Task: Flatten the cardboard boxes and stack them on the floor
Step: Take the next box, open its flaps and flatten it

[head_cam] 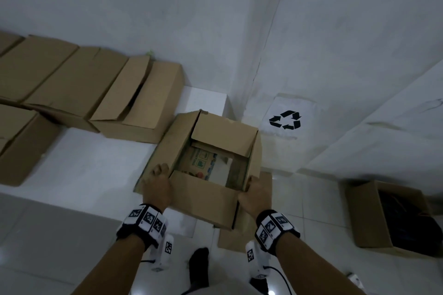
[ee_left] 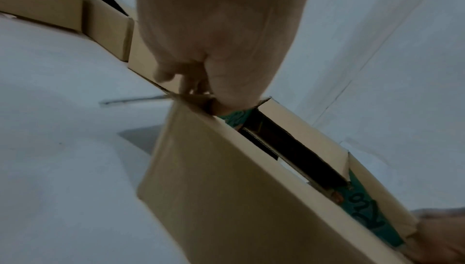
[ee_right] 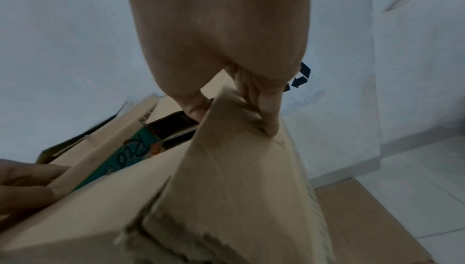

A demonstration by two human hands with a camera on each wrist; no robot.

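Nearest, at 6 o'clock in the head view, both wrists reach forward to one open cardboard box (head_cam: 206, 163) held up over the tiled floor (head_cam: 311, 199). The left hand (head_cam: 157, 183) has its fingers curled over the near-left corner, thumb tucked inside the wall; the right hand (head_cam: 255, 193) pinches the near-right wall, thumb inside and fingers pressed on the outer face. Through the open box, printed green-and-white cardboard shows below. Under the box at 5 o'clock lies flat cardboard (head_cam: 236, 237) on the floor, likely the stack.

To collapse it well, I'd push opposite corners toward each other so the walls fold along their creases, keeping the loose flaps out of the way, then lay it square on the flat piece.

Further off, at 9 to 11 o'clock, a row of boxes (head_cam: 72, 84) waits along the wall. At 3 o'clock another box (head_cam: 366, 213) holds dark contents; at 1 o'clock a recycling sign (head_cam: 285, 120) marks the wall
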